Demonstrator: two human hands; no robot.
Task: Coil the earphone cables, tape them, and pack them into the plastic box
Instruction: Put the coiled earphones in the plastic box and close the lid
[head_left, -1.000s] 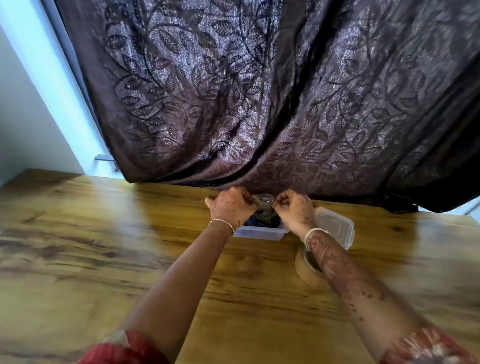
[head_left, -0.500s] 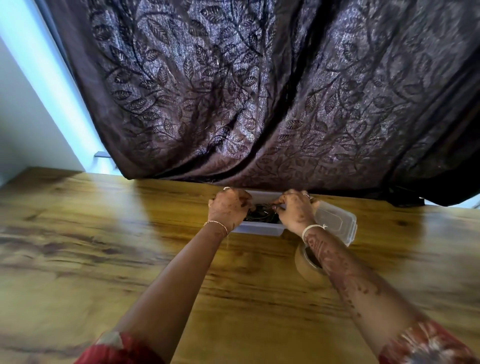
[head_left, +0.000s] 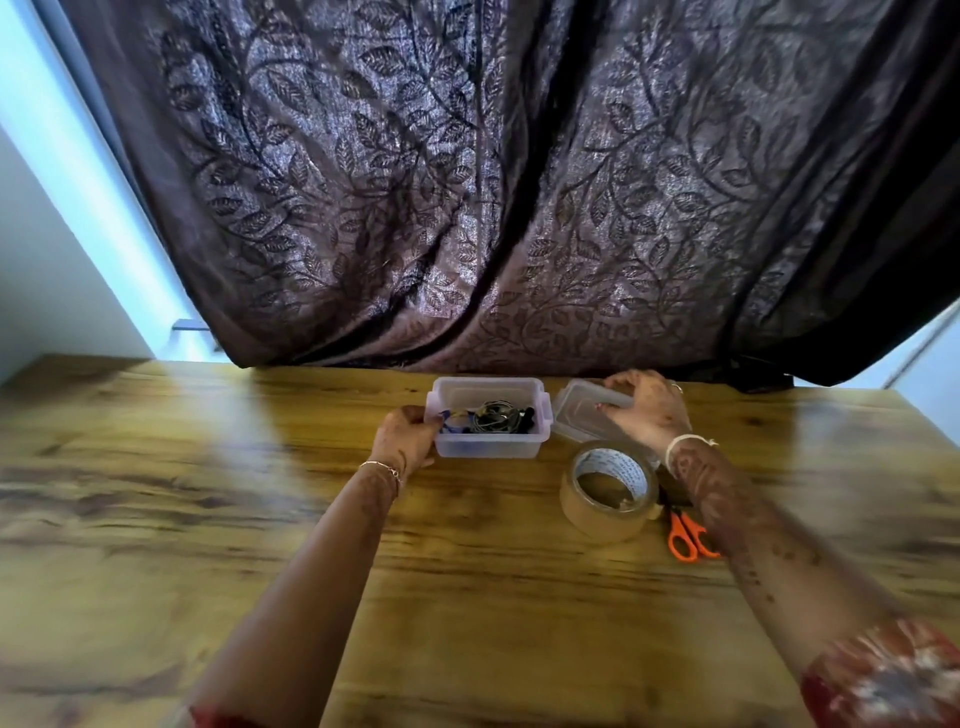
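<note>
A clear plastic box (head_left: 488, 449) stands open on the wooden table (head_left: 208, 519) near its far edge. Coiled dark earphone cables (head_left: 493, 417) lie inside it, with a blue bit at the left. My left hand (head_left: 408, 439) grips the box's left end. To the right of the box lies its clear lid (head_left: 582, 413), tilted; my right hand (head_left: 647, 410) holds it with fingers curled round its far and near edges. A roll of brown tape (head_left: 608, 491) sits in front of the lid.
Orange-handled scissors (head_left: 688, 535) lie right of the tape, partly under my right forearm. A dark leaf-patterned curtain (head_left: 493, 182) hangs right behind the box and touches the table's far edge. A pale wall is at the left.
Both hands were together over the box, lowering the cables in. Now they have parted: the left has gone to the box's left end, the right has moved to the lid.
</note>
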